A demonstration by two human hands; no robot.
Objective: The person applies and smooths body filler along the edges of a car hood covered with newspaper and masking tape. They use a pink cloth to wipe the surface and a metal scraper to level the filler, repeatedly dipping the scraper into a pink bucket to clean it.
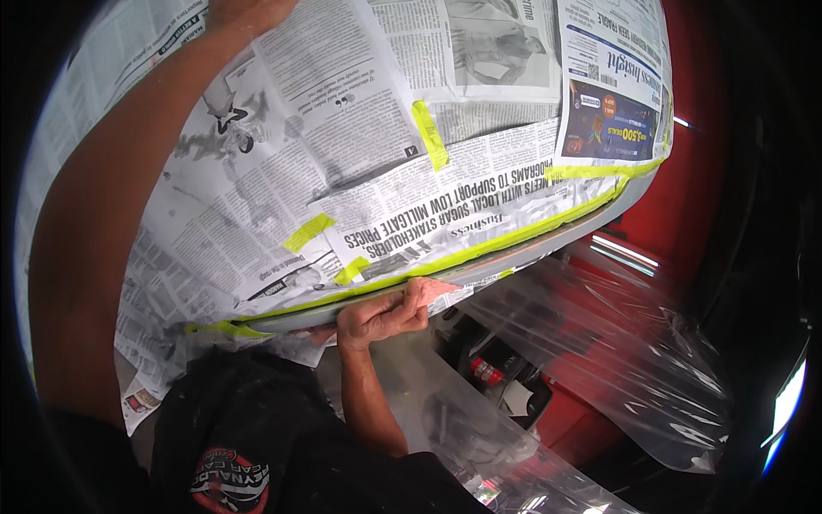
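My right hand [381,319] is closed, with the thumb side up, around a small salmon-pink sheet that looks like sandpaper [435,291]. The sheet touches a narrow grey strip [514,255] along the edge of a curved panel. Bright yellow-green masking tape [479,243] borders that strip, and newspaper [308,111] covers the panel above it. My left arm reaches across the newspaper to the top of the view. There my left hand [250,12] is against the paper, its fingers cut off by the frame's edge.
Clear plastic sheeting [591,317] hangs below the strip on the right. Behind it are a glossy red surface [578,420] and a dark bin-like shape holding a small red item [486,371]. Short tape pieces [428,135] hold the newspaper sheets together.
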